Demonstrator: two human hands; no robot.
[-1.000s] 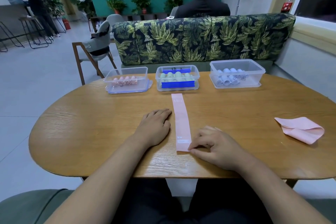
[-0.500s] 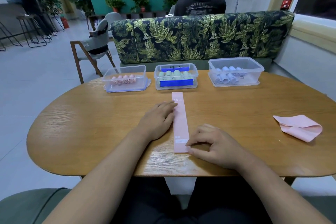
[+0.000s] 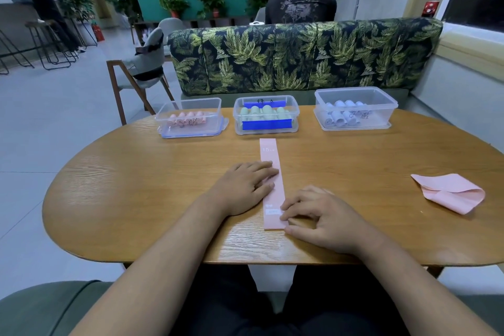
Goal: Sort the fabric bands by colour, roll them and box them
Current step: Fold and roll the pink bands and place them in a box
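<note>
A long pink fabric band [image 3: 272, 172] lies flat and straight on the wooden table [image 3: 136, 199], pointing away from me. My left hand [image 3: 242, 188] lies flat with straight fingers, its fingertips pressing the band's middle. My right hand [image 3: 324, 218] rests at the band's near end with curled fingertips touching its right edge. A second pink band [image 3: 450, 192] lies loosely folded at the right. At the far edge stand three clear boxes: one with pink rolls [image 3: 191, 118], one with green rolls [image 3: 266, 114], one with pale blue rolls [image 3: 354, 108].
A leaf-patterned sofa [image 3: 300, 57] backs the table's far side, with a person sitting behind it. A wooden chair [image 3: 141, 73] stands at the far left. A wall runs along the right. Another person stands by stools far left.
My left hand has slid forward and right, from beside the band onto its middle. My right hand has stayed at the near end.
</note>
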